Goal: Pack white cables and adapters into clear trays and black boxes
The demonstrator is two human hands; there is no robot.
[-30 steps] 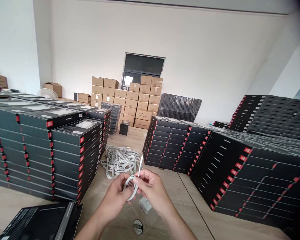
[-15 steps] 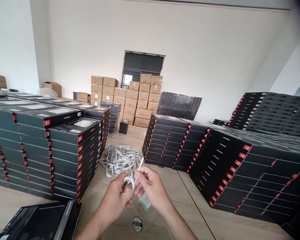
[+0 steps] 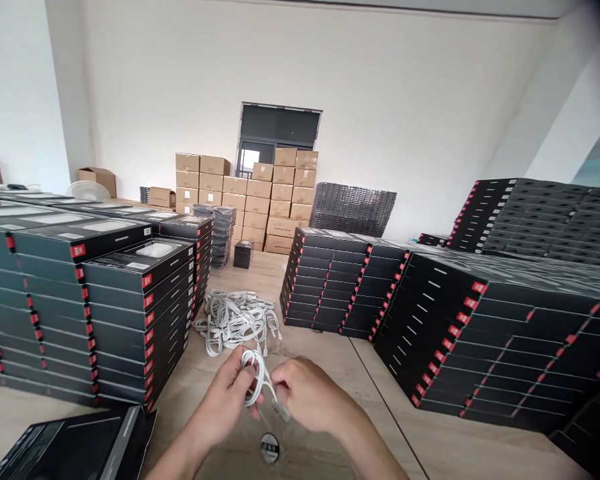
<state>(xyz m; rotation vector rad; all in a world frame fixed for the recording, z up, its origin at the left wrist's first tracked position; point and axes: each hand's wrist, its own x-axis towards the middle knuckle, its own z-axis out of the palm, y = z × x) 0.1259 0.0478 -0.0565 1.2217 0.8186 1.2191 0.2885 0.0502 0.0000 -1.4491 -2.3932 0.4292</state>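
My left hand is closed around a white cable wound into a small coil, the thumb pressing across the loops. A stretch of the same cable leads to my right hand, which is closed with its fingers curled toward the coil. Its fingertips are partly hidden. A small white block-like piece shows under my right hand, partly covered. Just beyond both hands lies a tangled pile of white cables on the wooden table. A round black-and-white label is nearer to me.
Stacks of flat black boxes with red labels stand at the left and right. One black box lies at the front left. Brown cartons are piled against the back, beside dark trays.
My right hand has turned over and come down beside the coil. The straight white cable end that stuck up from its fingers no longer shows. The view has shifted slightly.
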